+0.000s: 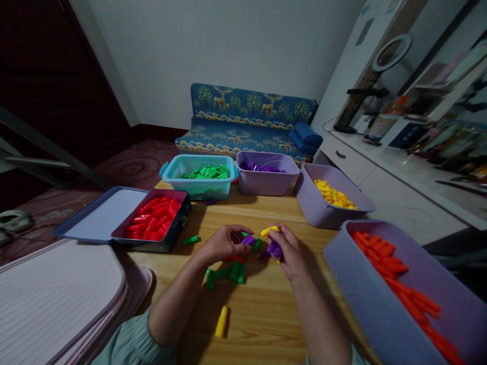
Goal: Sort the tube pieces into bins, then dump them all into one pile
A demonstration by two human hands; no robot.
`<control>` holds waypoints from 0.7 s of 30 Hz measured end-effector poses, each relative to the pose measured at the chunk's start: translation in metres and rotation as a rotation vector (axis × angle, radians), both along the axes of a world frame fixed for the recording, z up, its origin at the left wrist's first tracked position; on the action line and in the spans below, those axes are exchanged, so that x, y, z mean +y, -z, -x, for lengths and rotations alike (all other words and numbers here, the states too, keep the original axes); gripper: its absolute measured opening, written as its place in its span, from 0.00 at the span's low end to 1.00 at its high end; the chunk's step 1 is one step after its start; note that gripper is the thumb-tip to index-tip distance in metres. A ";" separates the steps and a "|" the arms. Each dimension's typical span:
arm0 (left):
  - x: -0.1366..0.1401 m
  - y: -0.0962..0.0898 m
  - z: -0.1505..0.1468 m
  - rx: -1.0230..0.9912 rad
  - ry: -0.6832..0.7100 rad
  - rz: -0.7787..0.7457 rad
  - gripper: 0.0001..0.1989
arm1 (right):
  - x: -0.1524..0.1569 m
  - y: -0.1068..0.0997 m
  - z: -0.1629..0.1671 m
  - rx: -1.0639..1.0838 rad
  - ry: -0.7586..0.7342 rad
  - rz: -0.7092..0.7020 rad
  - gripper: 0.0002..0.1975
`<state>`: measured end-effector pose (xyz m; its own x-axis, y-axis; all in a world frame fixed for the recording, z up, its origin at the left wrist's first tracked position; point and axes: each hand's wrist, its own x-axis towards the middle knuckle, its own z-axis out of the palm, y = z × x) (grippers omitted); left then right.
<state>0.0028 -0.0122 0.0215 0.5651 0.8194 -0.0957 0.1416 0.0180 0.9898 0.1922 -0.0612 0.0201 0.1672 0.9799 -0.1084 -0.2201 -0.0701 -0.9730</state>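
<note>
My left hand [227, 244] is over the middle of the wooden table, its fingers and thumb closed on a purple plastic tube [248, 240]. Close by, my right hand [288, 248] grips a yellow plastic tube [269, 231] at the fingertips, with several purple tubes [274, 249] gathered under its fingers. A dark green tube [257, 246] lies between the hands. Below my left hand are several loose green tubes [234, 271] and part of a red-orange one [236, 258]. One yellow tube [221, 322] rests nearer to me, and a green tube [190, 240] lies to the left.
Around the wooden table [262, 314] stand a tin of red tubes [154, 218], a turquoise basin [196, 190] of green ones, and lilac bins with purple [266, 183], yellow [317, 215] and orange [365, 294] pieces. A patterned sofa [243, 124] is behind.
</note>
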 end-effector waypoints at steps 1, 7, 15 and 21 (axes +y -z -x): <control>0.002 0.002 0.002 -0.018 -0.029 0.007 0.24 | 0.000 0.001 0.000 -0.058 0.005 0.000 0.18; 0.004 0.001 -0.001 -0.271 -0.221 0.307 0.25 | -0.003 0.013 0.018 -0.419 -0.177 0.041 0.10; 0.003 0.001 -0.004 -0.574 -0.283 0.641 0.12 | -0.005 0.009 0.017 -0.554 -0.161 0.107 0.19; 0.003 0.002 -0.002 -0.698 -0.210 0.732 0.14 | -0.003 0.000 0.014 -0.233 -0.009 0.035 0.21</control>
